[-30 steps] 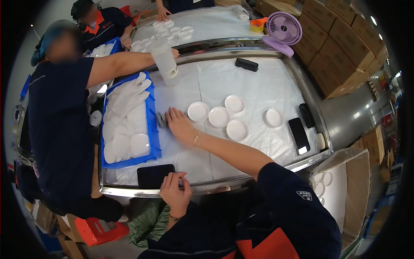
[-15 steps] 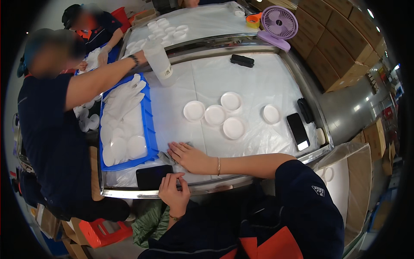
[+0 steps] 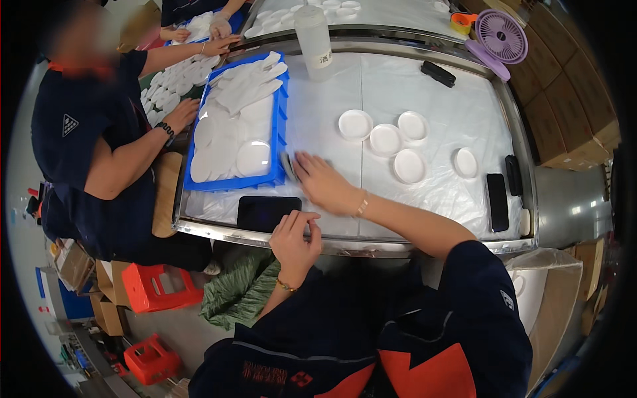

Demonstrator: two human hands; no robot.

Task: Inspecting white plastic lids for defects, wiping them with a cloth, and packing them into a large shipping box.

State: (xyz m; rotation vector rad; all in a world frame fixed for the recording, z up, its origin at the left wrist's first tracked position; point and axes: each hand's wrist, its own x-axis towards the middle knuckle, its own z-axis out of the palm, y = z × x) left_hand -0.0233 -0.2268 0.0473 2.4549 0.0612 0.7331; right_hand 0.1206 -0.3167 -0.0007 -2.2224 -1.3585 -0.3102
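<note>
My right hand (image 3: 326,184) lies over a grey cloth (image 3: 288,166), pressing it on the plastic-covered table beside the blue bin (image 3: 281,126). Only part of the cloth shows past my fingertips. My left hand (image 3: 295,242) rests at the table's near metal edge, fingers loosely bent and thumb apart, with nothing visible in it. Just beyond it lies a black phone (image 3: 255,211). White gloves (image 3: 245,89) and white round discs (image 3: 254,158) fill the bin. Several shallow white round lids (image 3: 385,140) lie farther right on the table.
A translucent bottle (image 3: 314,43) stands at the far edge. A purple fan (image 3: 501,38), a black case (image 3: 438,73) and a second phone (image 3: 497,202) lie toward the right. A co-worker (image 3: 99,132) works at the left. Red stools (image 3: 159,286) stand on the floor.
The view has shifted, so the table sits farther right and higher. My right hand has slid the cloth away from me, alongside the bin. The co-worker's hand has let go of the bottle.
</note>
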